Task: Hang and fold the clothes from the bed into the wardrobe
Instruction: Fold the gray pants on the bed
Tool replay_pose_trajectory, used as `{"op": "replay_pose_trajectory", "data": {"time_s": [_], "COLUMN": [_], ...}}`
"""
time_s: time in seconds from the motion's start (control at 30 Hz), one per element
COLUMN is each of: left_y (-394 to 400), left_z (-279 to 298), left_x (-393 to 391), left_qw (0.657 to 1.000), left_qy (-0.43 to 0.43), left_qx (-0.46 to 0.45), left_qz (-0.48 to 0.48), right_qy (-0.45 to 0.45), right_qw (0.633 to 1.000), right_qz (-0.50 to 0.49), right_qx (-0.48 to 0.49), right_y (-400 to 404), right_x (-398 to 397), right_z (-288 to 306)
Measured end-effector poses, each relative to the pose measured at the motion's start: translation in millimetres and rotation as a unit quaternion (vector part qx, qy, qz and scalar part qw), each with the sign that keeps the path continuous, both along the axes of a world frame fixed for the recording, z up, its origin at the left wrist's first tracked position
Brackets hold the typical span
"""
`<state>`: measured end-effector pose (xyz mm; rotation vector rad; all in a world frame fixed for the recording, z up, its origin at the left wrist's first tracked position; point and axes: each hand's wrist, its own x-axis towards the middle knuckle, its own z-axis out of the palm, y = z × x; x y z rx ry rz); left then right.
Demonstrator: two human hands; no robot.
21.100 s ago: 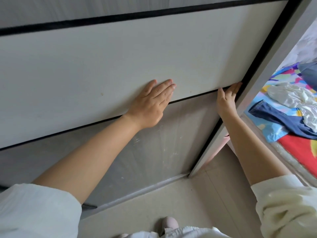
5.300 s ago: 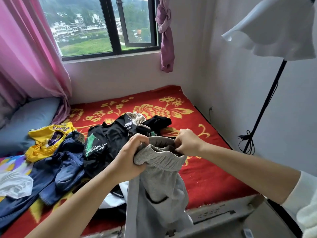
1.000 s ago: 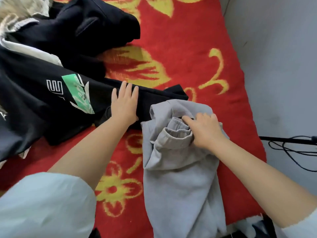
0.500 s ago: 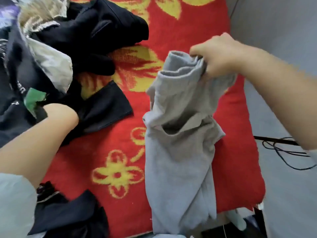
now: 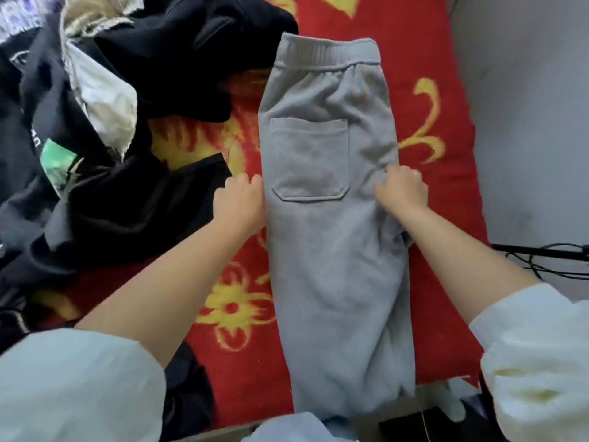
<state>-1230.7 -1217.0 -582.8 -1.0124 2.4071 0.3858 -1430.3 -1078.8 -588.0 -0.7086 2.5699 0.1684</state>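
Observation:
Grey sweatpants (image 5: 331, 237) lie flat and lengthwise on the red flowered bed cover (image 5: 242, 371), waistband at the far end, back pocket facing up, legs running off the near edge. My left hand (image 5: 239, 202) grips the pants' left edge beside the pocket, fingers curled. My right hand (image 5: 402, 191) pinches the fabric at the right edge at the same height. The wardrobe is out of view.
A heap of black clothes (image 5: 105, 186) with a green print and a pale garment lies on the left of the bed. A grey wall (image 5: 526, 122) runs along the right, with black cables (image 5: 548, 256) beside it. More dark cloth (image 5: 188, 390) sits at the near edge.
My right hand has laid the lifted grey pants down flat on the bed. My left hand has left the black clothes and now holds the pants' left edge.

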Motion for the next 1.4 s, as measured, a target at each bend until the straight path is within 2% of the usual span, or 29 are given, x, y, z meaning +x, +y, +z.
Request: {"op": "replay_pose_trajectory", "data": {"time_s": [0.07, 0.13, 0.2, 0.27, 0.4, 0.5, 0.57, 0.67, 0.7, 0.73, 0.8, 0.87, 0.97, 1.1, 1.2, 1.27, 1.4], "left_y": [30.3, 56.1, 77.5, 89.9, 104.5, 114.0, 120.8, 126.7, 127.9, 129.0, 130.2, 131.7, 135.4, 143.0, 156.7, 171.3, 212.0], "left_z": [-14.0, -26.1, -40.1, -46.8, -51.4, -50.4, -51.5, -52.9, -52.7, -52.9, -52.4, -52.4, -55.2, -53.2, -51.7, -50.6, -54.2], "left_x": [-13.3, -17.5, -17.3, -12.5, -7.2, -9.9, -14.2, -15.6, -13.9, -12.9, -10.6, -8.5, -7.6, -0.7, 12.2, 24.1, 62.9], "left_qw": [0.993, 0.97, 0.958, 0.948, 0.936, 0.936, 0.936, 0.929, 0.928, 0.927, 0.929, 0.946, 0.954, 0.935, 0.878, 0.836, 0.776], "left_qy": [0.043, 0.061, 0.073, 0.105, 0.143, 0.15, 0.154, 0.178, 0.184, 0.191, 0.196, 0.153, 0.101, 0.13, 0.192, 0.182, 0.164], "left_qx": [0.077, 0.142, 0.148, 0.144, 0.135, 0.121, 0.117, 0.113, 0.11, 0.109, 0.113, 0.117, 0.127, 0.144, 0.205, 0.242, 0.335], "left_qz": [0.081, 0.185, 0.236, 0.264, 0.291, 0.294, 0.296, 0.303, 0.305, 0.305, 0.291, 0.259, 0.251, 0.297, 0.387, 0.458, 0.508], "right_qy": [-0.006, 0.004, -0.012, -0.059, -0.121, -0.013, 0.065, 0.132, 0.134, 0.112, 0.059, -0.011, -0.056, -0.131, -0.218, -0.26, -0.231], "right_qw": [0.995, 0.981, 0.96, 0.95, 0.955, 0.981, 0.974, 0.949, 0.95, 0.958, 0.955, 0.952, 0.945, 0.899, 0.879, 0.874, 0.892], "right_qz": [-0.091, -0.178, -0.254, -0.258, -0.138, 0.04, 0.106, 0.191, 0.179, 0.121, -0.062, -0.183, -0.243, -0.333, -0.342, -0.338, -0.294], "right_qx": [-0.049, -0.081, -0.115, -0.166, -0.234, -0.187, -0.187, -0.211, -0.218, -0.235, -0.284, -0.244, -0.209, -0.252, -0.249, -0.234, -0.252], "right_y": [35.1, 62.9, 82.7, 93.0, 115.1, 122.1, 116.4, 105.4, 106.1, 109.2, 122.5, 136.1, 141.3, 144.3, 169.4, 188.6, 223.8], "right_x": [3.0, 4.9, 2.3, 0.1, 2.1, 4.9, 2.4, -9.8, -17.7, -25.9, -41.6, -46.4, -38.6, -21.3, 10.9, 37.1, 89.5], "right_z": [-11.3, -18.6, -24.9, -27.0, -25.8, -30.0, -31.3, -30.8, -30.3, -29.5, -33.5, -44.9, -55.7, -53.9, -56.2, -56.0, -45.9]}}
